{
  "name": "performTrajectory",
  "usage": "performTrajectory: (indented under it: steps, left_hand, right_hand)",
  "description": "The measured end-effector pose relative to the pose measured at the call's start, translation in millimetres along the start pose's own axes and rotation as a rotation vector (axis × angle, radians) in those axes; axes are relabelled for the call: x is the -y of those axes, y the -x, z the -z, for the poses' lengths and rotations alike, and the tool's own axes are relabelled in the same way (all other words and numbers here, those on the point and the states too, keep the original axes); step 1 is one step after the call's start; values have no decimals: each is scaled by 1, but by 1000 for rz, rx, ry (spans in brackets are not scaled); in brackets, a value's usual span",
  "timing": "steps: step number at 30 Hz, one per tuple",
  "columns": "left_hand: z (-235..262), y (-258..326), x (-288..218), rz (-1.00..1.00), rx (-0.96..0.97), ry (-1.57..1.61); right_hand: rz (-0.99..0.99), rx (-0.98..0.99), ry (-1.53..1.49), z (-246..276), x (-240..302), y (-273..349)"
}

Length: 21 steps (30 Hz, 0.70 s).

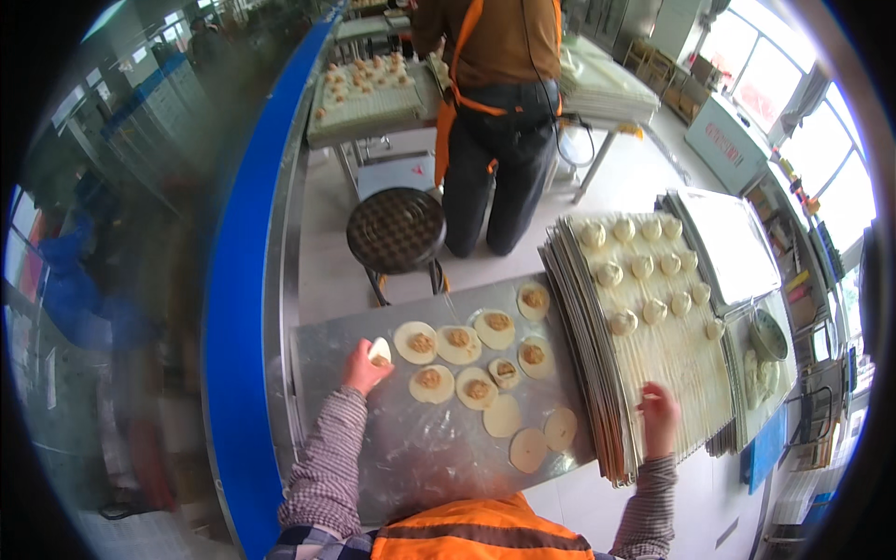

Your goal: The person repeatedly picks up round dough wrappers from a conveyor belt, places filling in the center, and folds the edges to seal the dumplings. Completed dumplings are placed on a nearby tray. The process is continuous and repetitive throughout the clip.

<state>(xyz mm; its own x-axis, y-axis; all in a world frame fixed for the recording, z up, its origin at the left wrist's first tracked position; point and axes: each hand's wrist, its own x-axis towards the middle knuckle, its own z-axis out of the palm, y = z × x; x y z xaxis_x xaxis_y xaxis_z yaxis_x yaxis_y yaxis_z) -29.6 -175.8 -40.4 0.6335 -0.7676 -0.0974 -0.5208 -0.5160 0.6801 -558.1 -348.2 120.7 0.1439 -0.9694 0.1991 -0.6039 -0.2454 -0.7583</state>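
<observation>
My left hand [364,368] grips a folded dough wrapper [380,352] with filling in it, at the left of the metal table [369,467]. Several round wrappers with brown filling, such as this one [415,343], lie flat to its right. Among them sits a partly gathered bun [505,373]. Plain dough discs [528,450] lie nearer to me. Over the front part of the tray [691,392] on the right hovers my right hand [659,411], fingers bent and apart, seemingly with nothing in them. Rows of closed buns [642,267] cover the tray's far part.
The bun tray tops a tall stack of trays [583,373]. Beyond it stands a bowl [768,334]. A blue-edged barrier [245,280] runs along the left. Past the table are a checked stool [397,229] and a person [499,121] in an orange apron, facing away.
</observation>
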Motion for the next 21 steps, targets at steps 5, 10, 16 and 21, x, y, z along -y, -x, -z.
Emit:
performTrajectory:
  steps: [5,10,16,21]
  left_hand:
    - [22,64,9,279,390,1287]
    - [71,133,2,290,584,1297]
    - [135,169,6,252,612,1002]
    - [147,175,12,233,628,917]
  right_hand:
    - [191,529,-176,-147,137,60]
    - [350,812,-215,-268,225,97]
    - [401,1004,-78,-292,260,139]
    - [592,913,-45,-293,274,163]
